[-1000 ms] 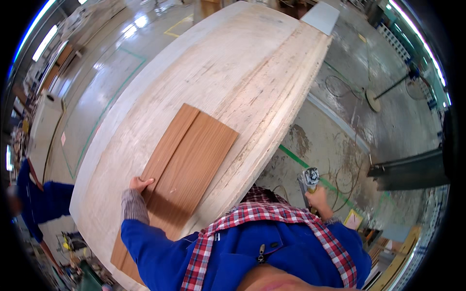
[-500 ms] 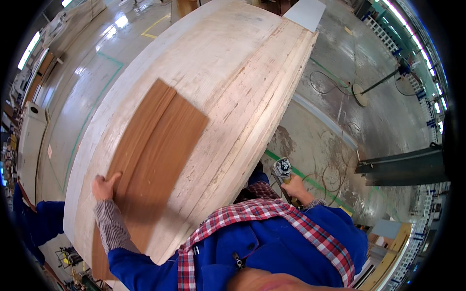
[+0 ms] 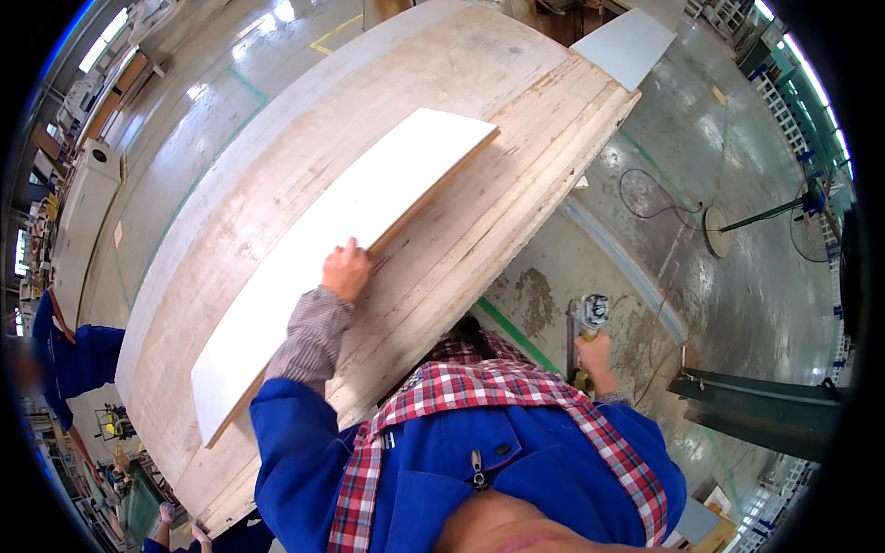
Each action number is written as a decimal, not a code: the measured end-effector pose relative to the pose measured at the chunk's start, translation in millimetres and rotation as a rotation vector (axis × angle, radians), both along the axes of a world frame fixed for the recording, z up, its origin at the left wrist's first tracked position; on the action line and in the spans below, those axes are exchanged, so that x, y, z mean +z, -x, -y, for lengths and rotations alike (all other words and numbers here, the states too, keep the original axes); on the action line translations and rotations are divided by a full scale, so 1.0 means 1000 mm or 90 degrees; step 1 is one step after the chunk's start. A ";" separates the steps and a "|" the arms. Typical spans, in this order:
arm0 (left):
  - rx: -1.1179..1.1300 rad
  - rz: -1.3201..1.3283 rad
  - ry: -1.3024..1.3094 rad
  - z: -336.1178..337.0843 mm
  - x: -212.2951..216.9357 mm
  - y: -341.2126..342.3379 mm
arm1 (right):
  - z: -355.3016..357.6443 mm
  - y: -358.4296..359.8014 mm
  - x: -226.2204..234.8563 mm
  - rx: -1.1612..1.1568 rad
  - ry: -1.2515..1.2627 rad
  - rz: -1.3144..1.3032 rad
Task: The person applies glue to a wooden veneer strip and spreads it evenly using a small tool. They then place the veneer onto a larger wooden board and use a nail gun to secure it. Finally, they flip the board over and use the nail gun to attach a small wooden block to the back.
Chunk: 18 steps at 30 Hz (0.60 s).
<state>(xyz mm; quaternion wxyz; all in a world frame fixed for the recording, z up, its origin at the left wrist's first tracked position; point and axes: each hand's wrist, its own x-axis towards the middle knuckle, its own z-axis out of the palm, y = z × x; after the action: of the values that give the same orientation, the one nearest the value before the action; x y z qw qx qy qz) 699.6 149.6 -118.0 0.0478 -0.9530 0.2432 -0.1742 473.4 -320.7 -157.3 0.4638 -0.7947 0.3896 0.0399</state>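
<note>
A long board (image 3: 304,249) lies slantwise across the wooden workbench (image 3: 525,64), its white face up and a thin brown edge showing on the near side. My left hand (image 3: 347,270) is at the middle of that near edge, with its fingers closed on the board. At my right side, off the bench, my right hand (image 3: 595,355) grips a hand-held power tool (image 3: 591,318) with a rounded metal head. The tool's lower part is partly hidden by my hand and body.
A pale panel (image 3: 627,46) juts from the bench's far right corner. On the right stand a fan (image 3: 765,217) and a dark metal beam (image 3: 756,405); cables lie on the wet-looking floor. A co-worker in blue (image 3: 78,359) is at the left, and another person's hands show at lower left.
The board has turned over, from its brown wood face to its white one. My left hand has moved from its far-side edge to its near edge. My right hand still holds the tool.
</note>
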 end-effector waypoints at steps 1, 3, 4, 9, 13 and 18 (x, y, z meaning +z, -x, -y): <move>-0.030 -0.002 -0.013 0.019 -0.020 -0.004 | 0.011 -0.005 -0.001 -0.018 -0.006 -0.006; -0.094 -0.089 -0.042 0.066 -0.029 -0.018 | 0.030 -0.028 0.018 -0.021 0.034 -0.009; -0.126 -0.041 -0.039 0.082 -0.051 -0.021 | 0.040 -0.029 0.017 -0.018 0.035 -0.019; -0.174 0.012 -0.031 0.149 -0.071 -0.028 | 0.053 -0.021 -0.007 -0.016 0.028 -0.052; -0.137 -0.105 0.110 0.146 -0.051 -0.038 | 0.041 0.000 -0.026 -0.011 0.048 -0.028; 0.273 -0.114 0.143 0.036 -0.059 -0.118 | 0.033 0.031 -0.057 0.009 0.101 -0.034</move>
<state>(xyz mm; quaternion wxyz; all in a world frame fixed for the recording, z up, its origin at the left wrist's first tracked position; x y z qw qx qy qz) 817.7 113.7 -177.2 -0.0441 -0.9938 0.0180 -0.1006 442.2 -354.2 -214.5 0.3885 -0.8302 0.3983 0.0333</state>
